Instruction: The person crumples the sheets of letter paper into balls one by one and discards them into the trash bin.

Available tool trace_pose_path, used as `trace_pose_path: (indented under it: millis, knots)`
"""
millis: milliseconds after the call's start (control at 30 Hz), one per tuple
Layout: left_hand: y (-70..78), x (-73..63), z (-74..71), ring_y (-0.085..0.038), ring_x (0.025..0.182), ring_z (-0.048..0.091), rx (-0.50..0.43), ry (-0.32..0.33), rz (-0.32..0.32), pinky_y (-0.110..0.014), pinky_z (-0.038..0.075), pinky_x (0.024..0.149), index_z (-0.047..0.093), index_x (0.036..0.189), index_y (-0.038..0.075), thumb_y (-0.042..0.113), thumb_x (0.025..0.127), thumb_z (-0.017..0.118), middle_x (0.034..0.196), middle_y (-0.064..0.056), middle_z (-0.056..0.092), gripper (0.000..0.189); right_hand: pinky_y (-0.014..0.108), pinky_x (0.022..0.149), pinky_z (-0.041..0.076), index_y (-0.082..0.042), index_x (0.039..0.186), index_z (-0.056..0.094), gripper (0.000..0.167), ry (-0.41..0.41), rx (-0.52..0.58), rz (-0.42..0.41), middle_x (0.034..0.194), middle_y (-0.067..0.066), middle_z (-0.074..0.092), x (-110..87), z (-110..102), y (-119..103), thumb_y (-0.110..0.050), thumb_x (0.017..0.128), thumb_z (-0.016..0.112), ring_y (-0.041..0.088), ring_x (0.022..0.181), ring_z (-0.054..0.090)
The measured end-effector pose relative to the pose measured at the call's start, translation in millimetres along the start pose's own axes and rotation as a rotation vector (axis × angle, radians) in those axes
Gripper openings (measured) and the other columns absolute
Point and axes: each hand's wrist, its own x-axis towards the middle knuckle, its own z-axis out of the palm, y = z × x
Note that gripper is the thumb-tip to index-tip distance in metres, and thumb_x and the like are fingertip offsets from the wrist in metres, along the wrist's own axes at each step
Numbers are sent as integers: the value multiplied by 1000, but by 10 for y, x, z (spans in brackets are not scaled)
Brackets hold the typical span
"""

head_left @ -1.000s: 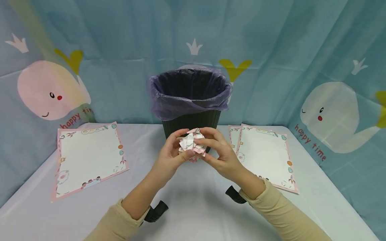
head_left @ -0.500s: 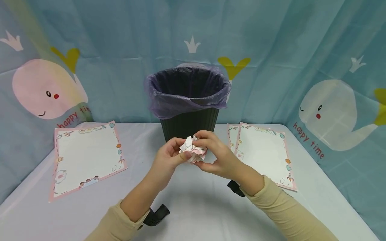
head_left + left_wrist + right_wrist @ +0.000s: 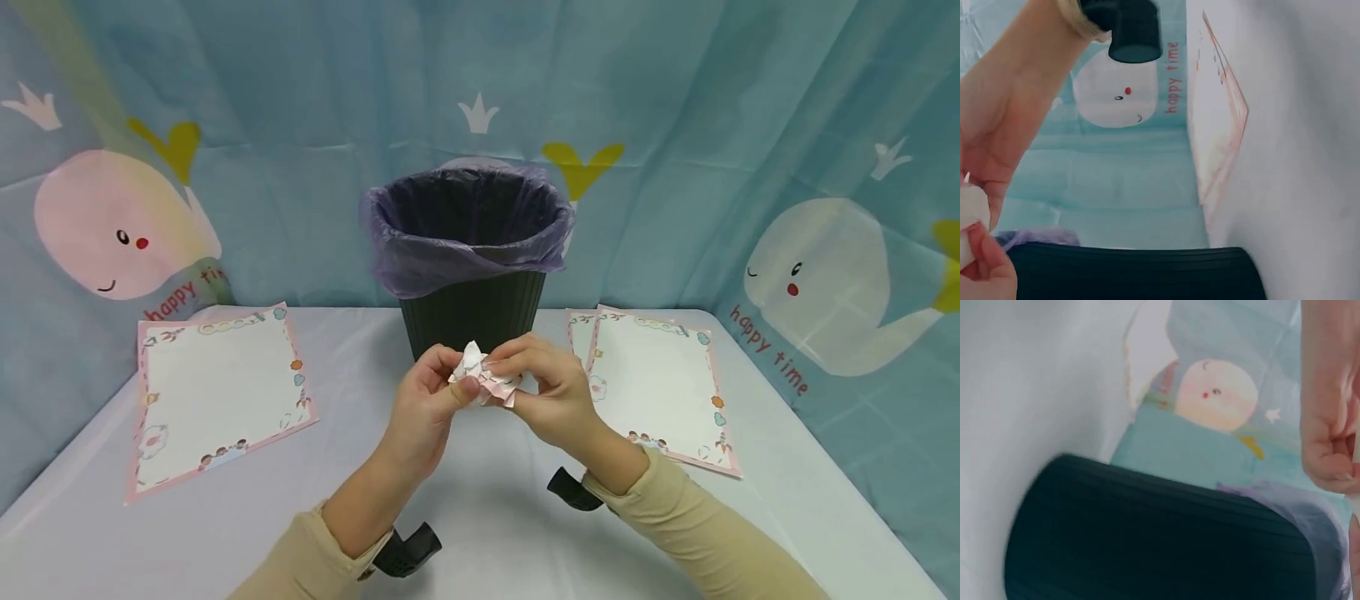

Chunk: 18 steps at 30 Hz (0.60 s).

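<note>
Between my two hands is a crumpled ball of paper [image 3: 489,380], white with pink printed edges, held above the table in front of the bin. My left hand [image 3: 422,408] grips its left side, thumb across the front. From the right, my right hand [image 3: 553,387] pinches it with thumb and curled fingers. Part of the ball is hidden behind the fingers. In the left wrist view the paper ball [image 3: 969,215] shows only at the left edge, between both hands. The right wrist view catches just a sliver of it at the right edge, beside fingers.
A dark ribbed bin [image 3: 472,312] lined with a purple bag [image 3: 465,262] stands behind the hands. One pink-bordered sheet [image 3: 221,400] lies at left on the white table [image 3: 480,533]; overlapping sheets [image 3: 656,387] lie at right. A blue curtain [image 3: 315,208] hangs behind.
The paper ball has been squeezed smaller and turned between the fingers. Both hands have come slightly lower and closer together. The bin and flat sheets have stayed in place.
</note>
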Motion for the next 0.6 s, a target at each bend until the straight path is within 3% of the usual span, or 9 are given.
trace_pose_path:
  millis: [100,133,200,267,367,500,600]
  knots:
    - [-68,-3,-28,-9,79,58,15,7,1,-23,48,76,53,90,9,8,94,60,86,1,60,8,23,70,54,8,85,65,9,10,15,54,86,16,64,-51,27,20,8,80,73,16,83,61]
    - [-87,-3,-39,-9,78,58,46,13,-7,-23,48,75,53,90,8,7,95,57,85,1,61,7,23,69,54,9,85,65,14,8,14,67,85,16,64,-67,32,22,15,76,73,16,82,61]
    - [-110,5,-65,-9,77,57,130,10,-24,-23,48,74,52,93,4,4,96,52,85,0,60,3,23,68,54,8,86,65,27,0,-11,83,84,17,63,-93,27,21,27,67,69,15,81,61]
    - [-110,21,-94,-12,81,57,251,-25,-19,-24,49,74,52,103,-2,5,96,52,93,-4,59,10,23,68,54,8,86,64,30,-4,-47,91,83,17,63,-104,1,5,28,64,69,16,79,61]
    - [-62,54,-138,-19,93,56,431,-114,59,-25,50,78,49,123,-5,10,96,60,111,-11,55,32,21,69,53,9,91,63,21,11,-92,148,85,14,63,-92,-65,-50,9,76,77,13,80,59]
    - [9,72,-188,-24,102,53,634,-212,232,-30,48,85,47,135,0,7,90,68,126,-13,51,51,18,68,51,13,107,55,54,29,-73,310,93,10,59,-51,-131,-153,-32,84,73,11,80,55]
    - [26,77,-208,-20,97,50,725,-234,317,-32,47,84,50,133,1,0,85,72,121,-10,54,53,19,67,52,14,121,47,68,-1,-12,426,96,13,56,-19,-150,-203,-36,84,73,12,80,55]
